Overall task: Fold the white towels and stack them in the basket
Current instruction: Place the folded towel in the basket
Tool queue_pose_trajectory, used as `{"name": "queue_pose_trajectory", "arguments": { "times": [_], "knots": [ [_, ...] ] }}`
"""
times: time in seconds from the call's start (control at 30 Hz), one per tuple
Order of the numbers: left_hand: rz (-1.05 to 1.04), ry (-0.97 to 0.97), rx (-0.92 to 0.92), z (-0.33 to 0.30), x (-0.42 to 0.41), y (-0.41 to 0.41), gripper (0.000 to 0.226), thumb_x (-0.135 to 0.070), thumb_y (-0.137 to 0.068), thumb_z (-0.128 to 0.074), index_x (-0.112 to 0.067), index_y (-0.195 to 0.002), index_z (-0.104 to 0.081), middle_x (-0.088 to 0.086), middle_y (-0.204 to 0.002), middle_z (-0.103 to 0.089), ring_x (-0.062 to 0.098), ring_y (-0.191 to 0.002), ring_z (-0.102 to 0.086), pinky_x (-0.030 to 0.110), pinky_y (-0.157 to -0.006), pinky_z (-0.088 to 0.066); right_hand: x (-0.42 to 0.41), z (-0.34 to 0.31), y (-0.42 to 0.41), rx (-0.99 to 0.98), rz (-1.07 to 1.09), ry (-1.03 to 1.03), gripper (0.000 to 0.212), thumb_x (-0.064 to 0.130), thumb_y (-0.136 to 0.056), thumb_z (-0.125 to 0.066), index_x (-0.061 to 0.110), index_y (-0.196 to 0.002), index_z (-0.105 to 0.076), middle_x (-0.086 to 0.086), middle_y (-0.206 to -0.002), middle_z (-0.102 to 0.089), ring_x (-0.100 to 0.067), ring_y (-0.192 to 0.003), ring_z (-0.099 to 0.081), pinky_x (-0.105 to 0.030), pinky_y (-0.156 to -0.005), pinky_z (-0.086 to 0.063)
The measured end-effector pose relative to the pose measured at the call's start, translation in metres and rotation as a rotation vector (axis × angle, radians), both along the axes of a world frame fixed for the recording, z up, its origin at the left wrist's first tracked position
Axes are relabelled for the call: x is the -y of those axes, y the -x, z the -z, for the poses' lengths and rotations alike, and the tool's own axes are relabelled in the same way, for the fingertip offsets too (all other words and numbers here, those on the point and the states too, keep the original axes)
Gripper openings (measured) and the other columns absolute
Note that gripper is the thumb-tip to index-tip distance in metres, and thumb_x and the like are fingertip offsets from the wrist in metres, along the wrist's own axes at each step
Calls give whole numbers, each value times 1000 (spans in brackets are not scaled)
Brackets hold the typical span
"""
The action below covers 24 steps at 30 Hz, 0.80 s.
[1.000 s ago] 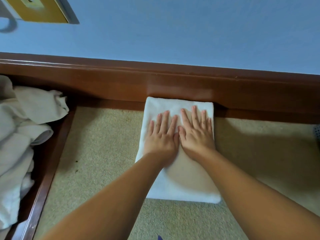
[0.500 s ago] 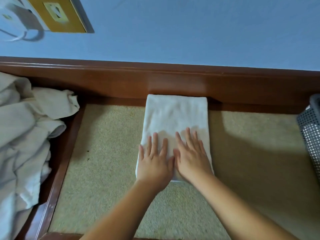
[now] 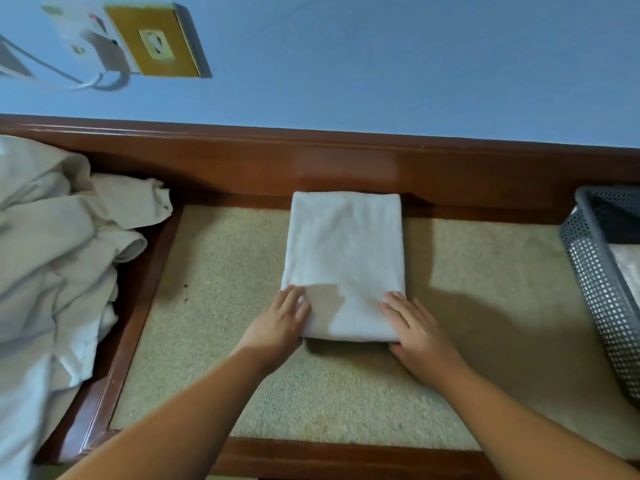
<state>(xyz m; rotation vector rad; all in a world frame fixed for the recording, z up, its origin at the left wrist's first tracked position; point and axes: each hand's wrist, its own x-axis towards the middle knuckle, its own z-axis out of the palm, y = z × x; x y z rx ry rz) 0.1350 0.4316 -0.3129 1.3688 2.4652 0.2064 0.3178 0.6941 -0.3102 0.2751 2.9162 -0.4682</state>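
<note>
A second earlier both palms had lain side by side on the middle of the folded towel (image 3: 346, 265), pressing it flat; they had since slid back toward the person and parted to its two near corners. The left hand (image 3: 280, 323) rested with straight fingers on the near-left corner, and the right hand (image 3: 414, 325) lay the same way on the near-right corner, neither one curled round the cloth. That reads as smoothing finished and the next fold or a lift being set up, though which one cannot be told. The towel lay on the carpeted surface (image 3: 214, 306) directly ahead of both hands, its long axis running straight away from them, far short edge touching the wooden rim (image 3: 346, 168). The basket (image 3: 602, 292) stood well off beyond the right hand with something pale inside; a heap of unfolded towels (image 3: 52, 254) sat beyond the left hand, so much of the task remained
</note>
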Motion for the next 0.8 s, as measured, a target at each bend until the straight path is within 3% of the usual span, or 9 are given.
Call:
{"name": "queue_pose_trajectory", "arguments": {
  "times": [0.1, 0.2, 0.27, 0.33, 0.4, 0.5, 0.6, 0.67, 0.8],
  "knots": [
    [9, -34, -54, -14, 0, 3, 45, -14, -74, -82, -11, -110, -55, 7, -112, -55, 32, -101, -61, 43, -59, -58, 4, -12, 3, -58, 69, 33, 73, 3, -74, -83, 3, -142, -58, -11, -146, -58, -34, -140, -51, -44, -122, -20],
    [-12, -96, -51, -46, -2, 15, 38, -15, -79, -74, -11, -114, -60, 7, -106, -61, 34, -94, -64, 43, -66, -55, 1, -44, 14, -3, 153, 121, 58, 15, -87, -72, 14, -143, -56, 0, -142, -57, -30, -135, -50, -36, -121, -28],
    [-86, -159, 36, -84, -4, 24, 42, -21, -84, -71, -16, -125, -63, 3, -113, -66, 29, -96, -65, 36, -75, -51, -5, -76, 20, -16, 248, 221, 52, 21, -86, -74, 25, -135, -58, 5, -126, -60, -25, -117, -58, -31, -93, -48],
    [-168, -209, 106, -129, -5, 33, 38, -26, -85, -71, -25, -122, -66, -5, -105, -69, 20, -89, -64, 29, -72, -44, -14, -118, 23, -118, 354, 331, 46, 18, -80, -80, 35, -118, -61, 12, -106, -64, -16, -96, -64, -22, -68, -47],
    [-202, -235, 166, -172, -6, 43, 27, -26, -83, -72, -30, -109, -69, -13, -90, -68, 10, -79, -62, 27, -68, -42, -23, -166, 24, -197, 394, 400, 42, 16, -78, -83, 37, -107, -61, 14, -99, -66, -2, -84, -63, -17, -61, -48],
    [-250, -347, 333, -227, -5, 54, 18, -23, -83, -76, -32, -98, -69, -14, -86, -72, 1, -81, -67, 18, -66, -49, -35, -231, 25, -296, 420, 560, 40, 12, -81, -83, 30, -110, -63, 12, -102, -67, 7, -84, -63, -13, -68, -50],
    [-287, -496, 513, -251, -14, 64, 18, -29, -81, -73, -25, -98, -73, -6, -91, -75, 8, -85, -70, 24, -76, -54, -48, -256, 32, -335, 459, 737, 34, 17, -89, -78, 33, -115, -62, 6, -110, -70, -8, -97, -70, -33, -81, -58],
    [-354, -554, 694, -240, -23, 71, 20, -27, -81, -73, -16, -98, -72, 4, -90, -74, 14, -85, -69, 32, -79, -55, -56, -251, 41, -312, 506, 853, 30, 20, -95, -72, 32, -120, -61, -1, -115, -69, -17, -104, -70, -41, -88, -59],
    [-581, -547, 976, -164, -42, 79, 23, -21, -96, -68, -3, -110, -69, 5, -96, -73, 21, -92, -71, 36, -79, -58, -64, -186, 70, -208, 737, 1019, 34, 26, -99, -69, 25, -131, -59, -3, -126, -65, -15, -113, -64, -35, -96, -52]
  ]
}}
